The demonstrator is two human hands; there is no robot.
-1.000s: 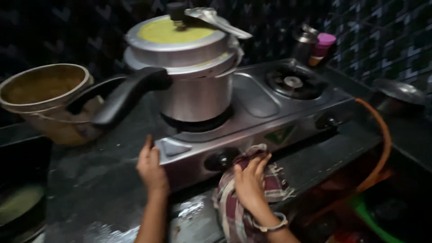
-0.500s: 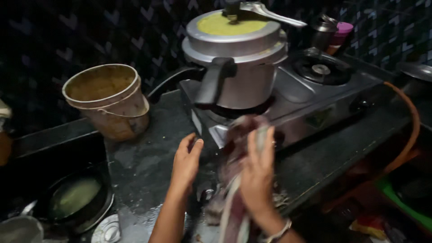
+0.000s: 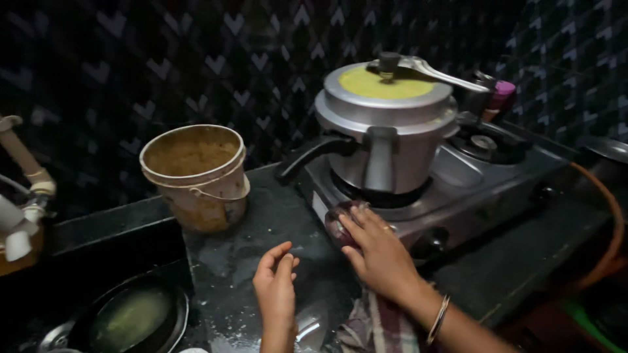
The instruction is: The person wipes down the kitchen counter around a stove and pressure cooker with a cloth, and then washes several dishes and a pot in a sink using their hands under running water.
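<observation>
My right hand (image 3: 376, 252) presses a checked cloth (image 3: 376, 323) against the left front corner of a steel two-burner gas stove (image 3: 458, 189); part of the cloth bunches under my fingers and the rest hangs below my wrist. My left hand (image 3: 276, 291) hovers over the dark wet counter (image 3: 261, 235) just left of it, fingers loosely curled, holding nothing. A large metal pressure cooker (image 3: 386, 131) with a black handle sits on the stove's left burner, right above my right hand.
A dirty beige bucket (image 3: 196, 173) stands on the counter left of the stove. A sink with a dark pan (image 3: 131, 317) lies at lower left, a tap (image 3: 23, 189) at far left. An orange gas hose (image 3: 605, 222) curves at right. Small containers (image 3: 500, 95) stand behind the right burner.
The view has swung right to left. My right hand with the cloth has moved from the stove's front panel to its left front corner. My left hand has come off the stove edge.
</observation>
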